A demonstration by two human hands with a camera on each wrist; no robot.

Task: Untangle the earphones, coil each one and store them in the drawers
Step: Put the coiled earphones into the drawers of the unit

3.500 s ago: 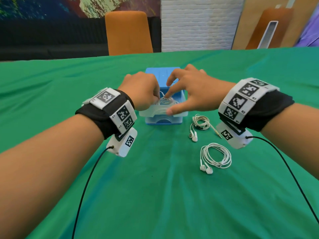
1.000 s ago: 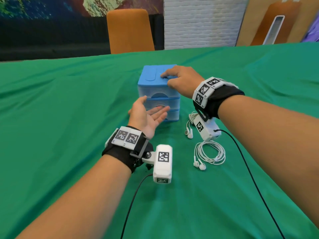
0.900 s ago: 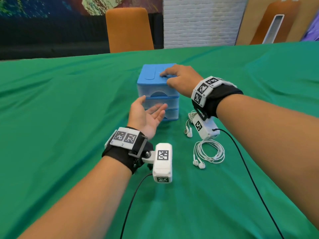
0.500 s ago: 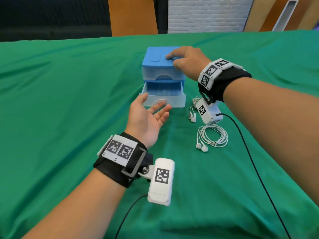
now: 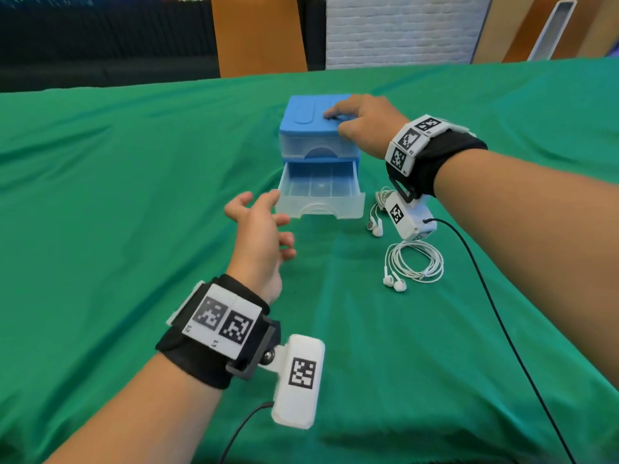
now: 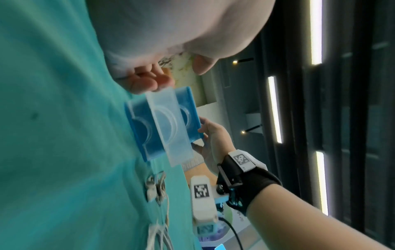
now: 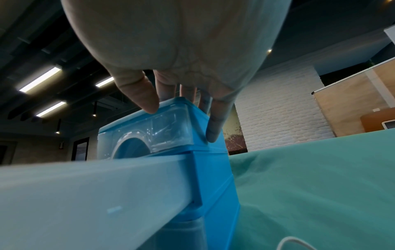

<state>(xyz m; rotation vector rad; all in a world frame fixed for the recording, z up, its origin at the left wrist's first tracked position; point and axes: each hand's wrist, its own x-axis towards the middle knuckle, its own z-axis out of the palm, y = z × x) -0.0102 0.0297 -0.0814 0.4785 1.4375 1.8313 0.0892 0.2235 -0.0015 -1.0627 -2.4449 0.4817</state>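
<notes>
This looks like an office lounge or meeting room used as a recording space. A wide worktop draped in wrinkled green cloth [image 5: 134, 195] fills the near scene. Beyond its far edge stand an orange upholstered chair back [image 5: 258, 35], a dark sofa-like bench [image 5: 100, 45] to the left and a white-painted brick wall [image 5: 398, 31] to the right, with pale wood panels [image 5: 589, 28] at far right. The right wrist view shows a dark open ceiling with long strip lights [image 7: 40, 79].
</notes>
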